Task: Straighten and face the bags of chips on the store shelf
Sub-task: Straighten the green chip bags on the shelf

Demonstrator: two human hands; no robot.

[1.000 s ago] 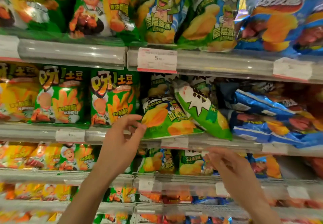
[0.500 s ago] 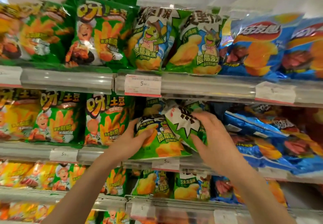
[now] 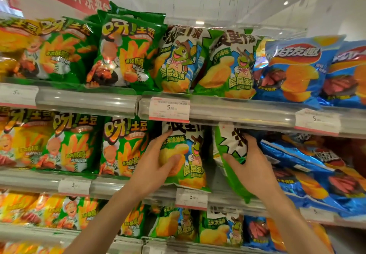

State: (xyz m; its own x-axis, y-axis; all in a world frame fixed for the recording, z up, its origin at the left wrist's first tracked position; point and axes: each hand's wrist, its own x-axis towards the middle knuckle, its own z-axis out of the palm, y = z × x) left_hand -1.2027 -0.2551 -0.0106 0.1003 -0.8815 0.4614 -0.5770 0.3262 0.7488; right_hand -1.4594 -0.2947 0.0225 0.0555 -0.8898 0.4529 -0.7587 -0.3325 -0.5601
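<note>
Left hand (image 3: 158, 166) gripping upright green turtle chip bag (image 3: 190, 158) on middle shelf (image 3: 118, 184), front facing out. Right hand (image 3: 247, 164) clutching neighbouring green bag (image 3: 229, 154), leaning left, long axis tilted. Blue bags (image 3: 316, 174) slumping alongside; price tag (image 3: 191, 198) below.

Glossy, crinkled plastic film covers the green chip bag (image 3: 186, 154) under the left hand (image 3: 152, 166) and the one (image 3: 229, 154) in the right hand (image 3: 249, 164). Above them, a clear shiny plastic shelf strip (image 3: 237, 113) holds a matt paper price tag (image 3: 169, 109).
</note>
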